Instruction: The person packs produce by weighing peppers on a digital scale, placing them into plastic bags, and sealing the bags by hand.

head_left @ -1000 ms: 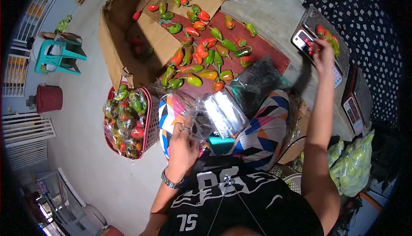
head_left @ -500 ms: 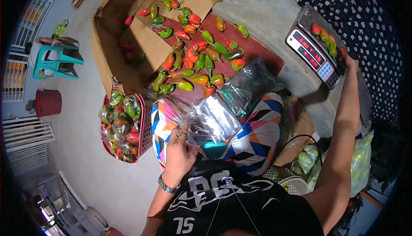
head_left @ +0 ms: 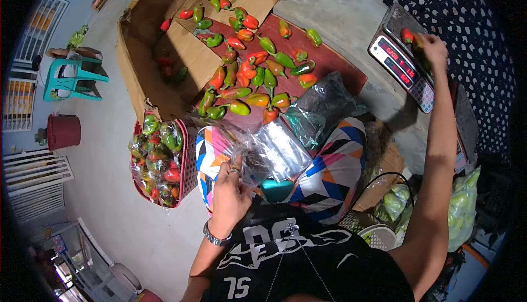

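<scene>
My left hand (head_left: pixel 231 192) is closed on a clear plastic bag (head_left: pixel 248 162) above my lap, with a watch on the wrist. More flat clear bags (head_left: pixel 282 151) lie beside it across my legs. Out to the right, my right hand (head_left: pixel 433 54) is on the pan of a digital scale (head_left: pixel 396 63), its fingers curled round peppers that it partly covers. A red pepper (head_left: pixel 407 36) shows next to the fingers. Several red and green peppers (head_left: pixel 258 99) are spread over a dark red board (head_left: pixel 343 71) in front of me.
A torn cardboard box (head_left: pixel 134 55) stands at the left of the board. Below it, a pink basket (head_left: pixel 189 162) holds bagged peppers (head_left: pixel 159 159). Dark plastic (head_left: pixel 324 107) lies near my right knee. Bags of green produce (head_left: pixel 464 209) sit at right. A teal stool (head_left: pixel 71 77) is farther left.
My right hand has moved from the scale's near edge up and inward over the peppers on the pan. The red display reading has changed. My left hand stays on the clear bag.
</scene>
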`<state>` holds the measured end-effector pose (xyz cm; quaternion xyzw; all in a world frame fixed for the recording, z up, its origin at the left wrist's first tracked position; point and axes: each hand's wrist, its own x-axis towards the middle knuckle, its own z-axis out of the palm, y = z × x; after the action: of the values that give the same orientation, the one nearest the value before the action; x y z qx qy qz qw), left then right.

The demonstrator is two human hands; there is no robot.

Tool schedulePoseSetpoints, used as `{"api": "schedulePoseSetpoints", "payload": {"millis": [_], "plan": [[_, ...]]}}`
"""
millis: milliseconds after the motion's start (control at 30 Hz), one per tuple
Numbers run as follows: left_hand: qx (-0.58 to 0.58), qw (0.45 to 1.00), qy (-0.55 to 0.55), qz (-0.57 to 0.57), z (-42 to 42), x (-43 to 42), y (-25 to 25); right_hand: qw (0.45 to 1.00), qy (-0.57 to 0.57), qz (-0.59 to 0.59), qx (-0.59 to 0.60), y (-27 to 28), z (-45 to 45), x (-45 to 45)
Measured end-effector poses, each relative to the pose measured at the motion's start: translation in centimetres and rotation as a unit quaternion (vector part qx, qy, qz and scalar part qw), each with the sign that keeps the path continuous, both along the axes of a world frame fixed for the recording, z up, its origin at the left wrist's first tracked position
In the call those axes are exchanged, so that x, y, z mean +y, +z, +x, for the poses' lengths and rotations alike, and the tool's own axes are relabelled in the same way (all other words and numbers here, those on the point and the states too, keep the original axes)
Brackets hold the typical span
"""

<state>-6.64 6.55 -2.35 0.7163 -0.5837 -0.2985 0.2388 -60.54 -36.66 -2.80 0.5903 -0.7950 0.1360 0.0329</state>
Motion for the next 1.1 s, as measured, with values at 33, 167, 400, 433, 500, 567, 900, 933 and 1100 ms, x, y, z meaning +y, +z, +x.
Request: {"api": "schedulePoseSetpoints", "payload": {"millis": [33, 167, 400, 433, 500, 567, 900, 933, 1100], "plan": [[0.004, 1.0, 0.003, 0.0, -0.1, 0.0, 0.1, 0.999, 0.009, 0.03, 0.023, 0.4, 3.3, -0.4], [0.009, 1.0, 0.015, 0.016, -0.3, 0.3, 1.2, 0.98, 0.029, 0.044, 0.191, -2.5, 6.7, -2.1], [-0.017, 1.0, 0.017, 0.017, 0.5, 1.3, 0.7, 0.987, 0.018, 0.021, 0.156, -3.0, 6.5, -1.6], [-0.019, 1.0, 0.014, 0.014, 0.5, 1.2, 0.7, 0.991, 0.015, 0.034, 0.127, -2.5, 6.5, -1.5], [-0.023, 1.0, 0.01, 0.001, 0.6, 1.2, 0.7, 1.0, 0.002, -0.006, 0.008, -1.9, 6.8, -1.2], [-0.023, 0.999, 0.007, -0.021, 0.6, 1.2, 0.7, 0.979, -0.02, -0.111, -0.168, -1.5, 6.7, -0.7], [0.016, 1.0, -0.013, -0.005, 0.1, 1.3, 0.5, 0.736, 0.25, 0.141, -0.613, -13.6, 24.8, 18.7], [0.013, 1.0, -0.014, -0.008, 0.2, 1.3, 0.5, 0.804, 0.266, 0.14, -0.514, -13.6, 28.8, 21.5], [0.001, 1.0, -0.011, -0.007, 0.5, 1.7, 0.6, 0.875, 0.33, 0.098, -0.341, -13.4, 38.1, 26.3]]}}
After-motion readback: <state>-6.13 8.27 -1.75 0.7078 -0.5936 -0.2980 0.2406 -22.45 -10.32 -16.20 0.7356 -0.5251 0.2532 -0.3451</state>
